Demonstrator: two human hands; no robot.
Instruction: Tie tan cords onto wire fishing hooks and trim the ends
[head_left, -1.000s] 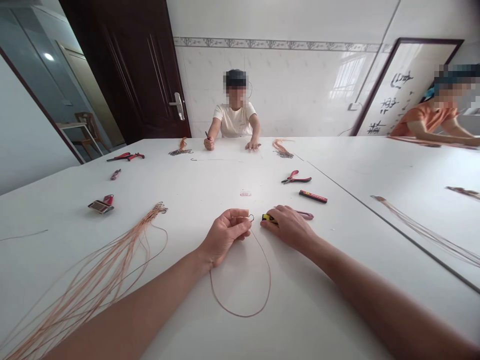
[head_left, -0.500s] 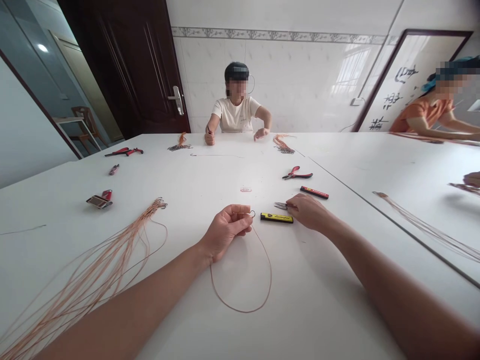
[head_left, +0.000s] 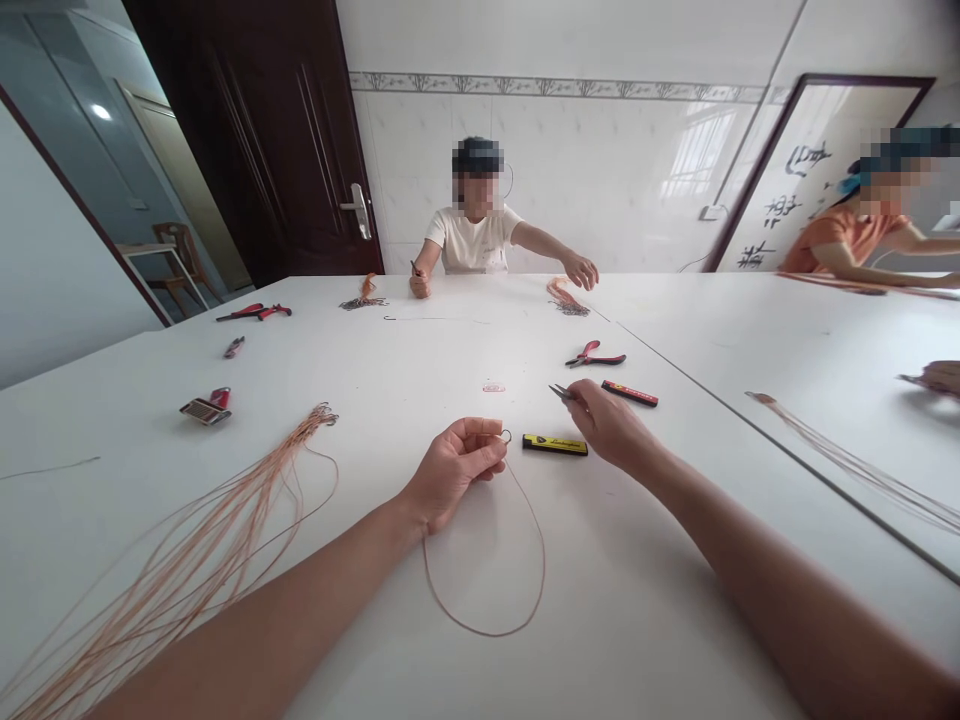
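Note:
My left hand (head_left: 461, 465) is closed in a pinch on a fish hook (head_left: 507, 436), whose curved bend sticks out past the fingertips. From it a thin orange line (head_left: 541, 570) hangs in a wide loop over the white table and back to my wrist. My right hand (head_left: 600, 420) is wrapped round small snips (head_left: 560, 392); two pointed metal tips show, while the handles are hidden in the palm. Between the hands lies a yellow and black lighter (head_left: 555, 445), touched by neither. A red lighter (head_left: 630, 394) rests just beyond my right fingers.
A bundle of hooked lines (head_left: 285, 440) spreads across the left side. Red-handled pliers (head_left: 596, 355) lie ahead, with more pliers (head_left: 255, 312) far left near a small box (head_left: 206, 410). One co-worker (head_left: 476, 240) sits opposite, another (head_left: 847, 235) at right. More lines (head_left: 825, 440) lie right.
My right hand has lifted slightly with the snips, whose tips now look closer together and point up-left. My left hand stays on the hook. The co-worker opposite has reached toward a hook bundle.

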